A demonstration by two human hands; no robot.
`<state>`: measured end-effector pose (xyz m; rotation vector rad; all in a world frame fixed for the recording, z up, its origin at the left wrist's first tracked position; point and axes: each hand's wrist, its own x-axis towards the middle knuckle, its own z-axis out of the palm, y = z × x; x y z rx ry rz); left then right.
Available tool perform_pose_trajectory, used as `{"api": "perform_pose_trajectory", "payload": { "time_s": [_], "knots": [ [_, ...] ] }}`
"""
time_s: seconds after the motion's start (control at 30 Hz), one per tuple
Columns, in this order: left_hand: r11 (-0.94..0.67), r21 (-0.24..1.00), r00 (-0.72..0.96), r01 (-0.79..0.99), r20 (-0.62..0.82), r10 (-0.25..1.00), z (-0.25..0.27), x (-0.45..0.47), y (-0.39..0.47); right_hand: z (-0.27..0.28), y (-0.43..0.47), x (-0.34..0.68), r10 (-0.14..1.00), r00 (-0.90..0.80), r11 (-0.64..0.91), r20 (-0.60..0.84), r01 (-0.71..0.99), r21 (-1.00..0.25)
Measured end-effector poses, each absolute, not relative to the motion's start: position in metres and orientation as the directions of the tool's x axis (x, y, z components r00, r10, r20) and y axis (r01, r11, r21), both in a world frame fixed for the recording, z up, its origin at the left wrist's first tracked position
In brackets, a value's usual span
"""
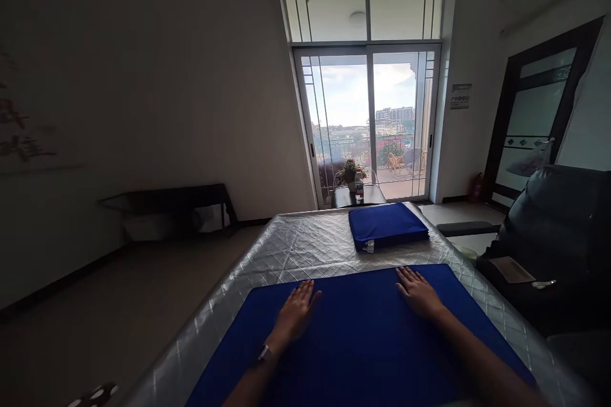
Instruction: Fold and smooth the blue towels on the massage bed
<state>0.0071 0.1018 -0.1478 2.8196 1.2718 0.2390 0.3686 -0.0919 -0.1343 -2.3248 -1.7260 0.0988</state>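
Observation:
A blue cloth (358, 331) lies spread flat over the near part of a table with a silver quilted cover (305, 241). My left hand (296, 308) rests palm down on the cloth near its far left edge, fingers stretched forward and thumb apart. Near the far right edge, my right hand (420, 292) lies flat on the same cloth with its fingers extended. Neither hand grips anything. Beyond them sits a folded stack of blue cloth (389, 224), a small white tag (368, 246) showing at its front corner. The near edge of the spread cloth runs out of view.
A small dark table (341, 197) with a potted plant (351, 173) and a bottle (359, 186) stands beyond the far edge, before glass sliding doors (338, 121). At right is a dark armchair (563, 235); a low black rack (176, 210) stands along the left wall.

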Motion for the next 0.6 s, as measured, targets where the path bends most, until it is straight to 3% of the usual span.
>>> {"api": "perform_pose_trajectory", "payload": {
  "time_s": [0.2, 0.33, 0.6],
  "knots": [
    [-0.563, -0.019, 0.556, 0.826, 0.192, 0.809, -0.173, -0.118, 0.177, -0.154, -0.134, 0.463, 0.869, 0.482, -0.468, 0.11, 0.874, -0.131],
    [-0.488, 0.01, 0.478, 0.873, 0.181, 0.859, -0.175, -0.125, 0.178, -0.159, -0.133, 0.464, 0.862, 0.486, -0.471, 0.143, 0.873, -0.127],
    [-0.55, -0.011, 0.541, 0.835, 0.193, 0.818, -0.169, -0.116, 0.169, -0.157, -0.131, 0.461, 0.853, 0.503, -0.495, 0.14, 0.864, -0.092]
  ]
}}
